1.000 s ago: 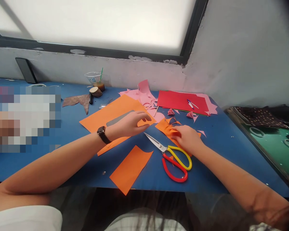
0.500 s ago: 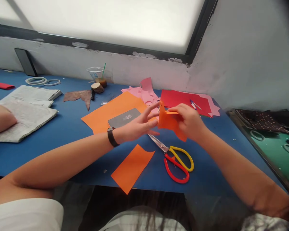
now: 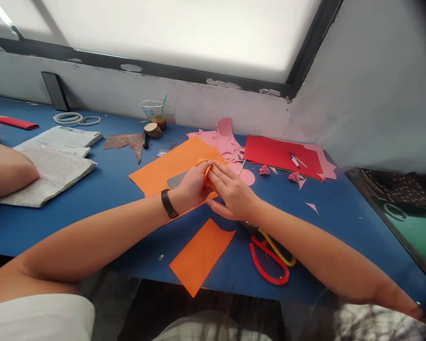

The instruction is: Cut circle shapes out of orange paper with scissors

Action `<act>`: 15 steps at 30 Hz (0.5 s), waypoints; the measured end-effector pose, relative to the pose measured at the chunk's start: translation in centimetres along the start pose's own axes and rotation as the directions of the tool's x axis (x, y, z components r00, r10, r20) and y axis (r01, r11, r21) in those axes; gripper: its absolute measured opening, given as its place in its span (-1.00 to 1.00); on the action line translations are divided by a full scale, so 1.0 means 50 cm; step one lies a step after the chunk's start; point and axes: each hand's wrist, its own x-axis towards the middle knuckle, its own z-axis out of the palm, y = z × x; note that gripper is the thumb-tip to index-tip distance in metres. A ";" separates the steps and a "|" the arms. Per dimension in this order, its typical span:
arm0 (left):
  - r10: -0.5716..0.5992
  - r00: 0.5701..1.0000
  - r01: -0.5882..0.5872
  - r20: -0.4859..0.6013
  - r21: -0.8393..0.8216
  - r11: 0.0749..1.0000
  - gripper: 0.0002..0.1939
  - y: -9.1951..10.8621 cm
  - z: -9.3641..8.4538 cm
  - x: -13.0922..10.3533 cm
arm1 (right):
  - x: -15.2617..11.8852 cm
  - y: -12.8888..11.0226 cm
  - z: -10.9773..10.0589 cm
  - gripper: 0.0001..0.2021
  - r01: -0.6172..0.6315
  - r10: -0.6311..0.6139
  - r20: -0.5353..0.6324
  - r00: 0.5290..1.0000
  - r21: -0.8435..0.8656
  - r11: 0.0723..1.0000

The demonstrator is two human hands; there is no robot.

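Note:
A small folded piece of orange paper (image 3: 208,176) is held between my two hands, mostly covered by them. My left hand (image 3: 193,189) is closed around its left side. Against the other side, my right hand (image 3: 234,192) presses with its fingers together, their tips meeting the left hand. Behind and beneath lies a large orange sheet (image 3: 152,175), with a flat grey object (image 3: 175,181) on it, partly covered by my left hand. Scissors (image 3: 270,272) with red and yellow handles lie under my right forearm, their blades hidden. Nearer the table edge is an orange paper strip (image 3: 202,258).
Pink scraps (image 3: 220,142) and red sheets (image 3: 280,154) with pens (image 3: 295,161) on top lie at the back. A plastic cup (image 3: 156,116) stands near the wall. Another person's arm (image 3: 10,168) rests on newspapers (image 3: 64,175) at the left.
My right hand has moved left and my hands have come together around the orange paper. My left hand, earlier spread, has closed on it. The view has shifted slightly left.

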 end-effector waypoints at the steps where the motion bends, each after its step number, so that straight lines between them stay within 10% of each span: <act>1: -0.021 0.998 0.017 -0.053 -0.066 0.998 -0.43 0.000 -0.011 0.012 | 0.010 0.015 -0.003 -0.24 0.005 -0.005 -0.002 1.000 0.021 1.000; 6: -0.088 0.941 -0.013 -0.328 -0.293 0.956 -0.59 0.021 -0.096 0.092 | 0.125 0.132 -0.064 -0.49 -0.339 0.349 -0.214 0.913 0.080 0.937; 10: -0.119 0.855 -0.045 -0.504 -0.301 0.953 -0.64 0.032 -0.173 0.160 | 0.230 0.237 -0.096 -0.49 -0.638 0.649 -0.108 0.753 0.121 0.760; 15: -0.130 0.829 0.034 -0.544 -0.183 0.982 -0.72 0.017 -0.240 0.231 | 0.304 0.310 -0.066 -0.23 -0.740 0.745 0.003 0.667 0.119 0.662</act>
